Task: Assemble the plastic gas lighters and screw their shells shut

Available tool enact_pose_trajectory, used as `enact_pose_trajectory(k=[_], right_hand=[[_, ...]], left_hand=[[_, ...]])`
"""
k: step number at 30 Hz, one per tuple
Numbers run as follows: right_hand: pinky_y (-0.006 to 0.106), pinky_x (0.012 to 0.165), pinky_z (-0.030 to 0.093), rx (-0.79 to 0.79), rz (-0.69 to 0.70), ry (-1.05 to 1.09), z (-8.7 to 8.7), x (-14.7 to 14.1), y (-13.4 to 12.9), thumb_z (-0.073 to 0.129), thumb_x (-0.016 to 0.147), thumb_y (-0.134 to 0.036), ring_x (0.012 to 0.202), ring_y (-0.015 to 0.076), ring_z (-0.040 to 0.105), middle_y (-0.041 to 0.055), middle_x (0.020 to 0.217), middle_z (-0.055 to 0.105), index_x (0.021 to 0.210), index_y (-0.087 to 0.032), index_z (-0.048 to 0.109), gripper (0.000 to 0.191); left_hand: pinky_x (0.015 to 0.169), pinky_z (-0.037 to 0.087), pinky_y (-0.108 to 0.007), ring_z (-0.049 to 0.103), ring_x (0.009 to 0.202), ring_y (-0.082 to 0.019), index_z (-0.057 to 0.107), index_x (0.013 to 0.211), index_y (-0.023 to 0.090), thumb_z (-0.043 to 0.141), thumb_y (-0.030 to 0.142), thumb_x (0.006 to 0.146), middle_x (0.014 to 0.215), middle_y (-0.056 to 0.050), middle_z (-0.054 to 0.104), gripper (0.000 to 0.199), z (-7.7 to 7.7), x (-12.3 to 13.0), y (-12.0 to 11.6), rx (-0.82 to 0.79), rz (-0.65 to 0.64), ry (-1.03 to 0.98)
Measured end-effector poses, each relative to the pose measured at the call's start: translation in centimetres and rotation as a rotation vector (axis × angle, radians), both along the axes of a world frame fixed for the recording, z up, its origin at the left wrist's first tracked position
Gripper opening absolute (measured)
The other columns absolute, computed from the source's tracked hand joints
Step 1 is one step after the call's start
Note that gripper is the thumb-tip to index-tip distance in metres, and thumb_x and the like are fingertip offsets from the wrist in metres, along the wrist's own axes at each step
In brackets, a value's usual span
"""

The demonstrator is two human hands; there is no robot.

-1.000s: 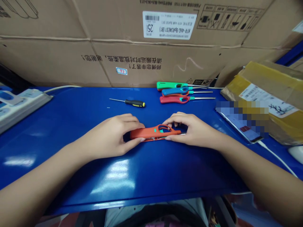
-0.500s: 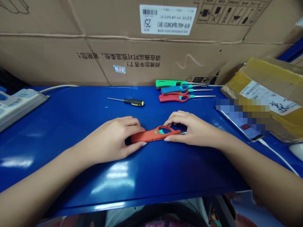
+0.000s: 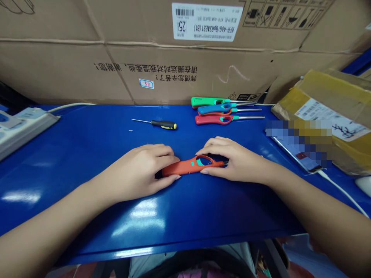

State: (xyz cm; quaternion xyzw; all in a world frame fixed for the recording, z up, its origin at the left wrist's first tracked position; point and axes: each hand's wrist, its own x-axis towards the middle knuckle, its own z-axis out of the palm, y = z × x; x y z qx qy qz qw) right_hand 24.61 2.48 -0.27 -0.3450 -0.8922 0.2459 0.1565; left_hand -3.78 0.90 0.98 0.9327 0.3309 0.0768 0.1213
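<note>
Orange-red utility lighter (image 3: 188, 166) lying flat on the blue bench (image 3: 87, 162), mid-view, between my hands. Left hand (image 3: 138, 172) is closed around its rear end, fingers on the far edge, thumb on the near edge. Right hand (image 3: 234, 160) is curled over the front end, fingers at the oval loop, thumb on the near edge, metal tip mostly hidden under the palm. Both have hold of it, and it looks to be resting on the bench.

Near the far edge: green lighter (image 3: 210, 102), blue lighter (image 3: 216, 109) and red lighter (image 3: 213, 119), side by side, tips right. Left of those, a black-and-yellow screwdriver (image 3: 164, 124). Far left, a power strip (image 3: 26, 125). Right, a pixelated phone (image 3: 298, 154) beside a taped parcel (image 3: 324, 96). Cardboard box (image 3: 145, 58) behind the bench.
</note>
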Motion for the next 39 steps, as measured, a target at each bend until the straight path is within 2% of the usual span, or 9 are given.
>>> enact_pose_trajectory(k=[11,19,22,26,29,32,35,39], right_hand=[[0.04,0.097,0.046,-0.002,0.009,0.035,0.0,-0.2,-0.1,0.07,0.09,-0.035,0.103,0.0209,0.06,0.0062,0.109,0.066,0.116,-0.023,0.069,0.029],[0.035,0.091,0.052,-0.16,-0.064,0.079,0.0,-0.6,-0.3,0.072,0.086,-0.026,0.096,0.0184,0.064,0.006,0.11,0.066,0.113,-0.021,0.07,0.028],[0.034,0.089,0.053,-0.168,-0.071,0.068,0.1,-0.6,-0.4,0.072,0.085,-0.022,0.096,0.018,0.064,0.0062,0.11,0.066,0.115,-0.02,0.07,0.029],[0.034,0.091,0.052,-0.082,-0.043,0.047,-0.1,-0.4,-0.7,0.07,0.087,-0.023,0.097,0.0182,0.064,0.0077,0.111,0.065,0.119,-0.017,0.07,0.032],[0.034,0.09,0.052,0.012,-0.025,-0.017,-0.2,-0.4,-0.8,0.07,0.088,-0.027,0.099,0.0201,0.063,0.009,0.112,0.064,0.121,-0.015,0.069,0.035],[0.036,0.087,0.053,0.099,0.013,-0.107,-0.1,-0.4,-0.8,0.065,0.093,-0.031,0.099,0.0218,0.063,0.0098,0.114,0.063,0.122,-0.015,0.068,0.034],[0.036,0.086,0.053,0.148,0.031,-0.184,0.2,-0.4,-0.8,0.055,0.099,-0.032,0.099,0.0218,0.064,0.0097,0.115,0.063,0.124,-0.016,0.066,0.032],[0.035,0.082,0.053,0.223,0.055,-0.228,0.4,-0.5,-0.8,0.043,0.105,-0.038,0.098,0.0214,0.066,0.0074,0.112,0.066,0.118,-0.018,0.067,0.034]], left_hand=[[0.083,0.053,-0.039,0.065,0.092,-0.024,0.072,0.109,0.02,0.058,0.035,0.095,0.105,-0.007,0.069,0.025,0.2,0.0,-0.1,0.021,-0.009,0.004],[0.079,0.053,-0.034,0.066,0.09,-0.022,0.073,0.109,0.02,0.061,0.034,0.094,0.103,-0.007,0.069,0.024,0.0,0.3,-0.3,-0.041,0.03,-0.05],[0.078,0.054,-0.034,0.065,0.091,-0.022,0.073,0.11,0.02,0.062,0.034,0.093,0.103,-0.007,0.068,0.024,0.0,0.7,-0.5,-0.026,0.04,-0.043],[0.076,0.056,-0.037,0.066,0.088,-0.023,0.073,0.109,0.019,0.061,0.034,0.096,0.102,-0.007,0.069,0.024,-0.3,1.0,-1.1,0.117,0.018,0.022],[0.072,0.057,-0.038,0.066,0.084,-0.024,0.073,0.107,0.013,0.056,0.036,0.1,0.096,-0.009,0.069,0.03,-0.7,1.2,-1.4,0.268,-0.007,0.073],[0.074,0.059,-0.041,0.067,0.086,-0.026,0.071,0.114,0.007,0.051,0.032,0.102,0.096,-0.012,0.069,0.034,-1.3,1.2,-1.3,0.382,-0.038,0.07],[0.079,0.059,-0.04,0.067,0.09,-0.026,0.067,0.123,0.006,0.05,0.03,0.102,0.101,-0.012,0.069,0.035,-1.7,1.1,-0.9,0.368,-0.033,0.006],[0.081,0.057,-0.038,0.067,0.091,-0.024,0.065,0.123,0.01,0.046,0.032,0.105,0.104,-0.011,0.069,0.035,-1.7,1.0,-0.6,0.244,0.001,-0.031]])
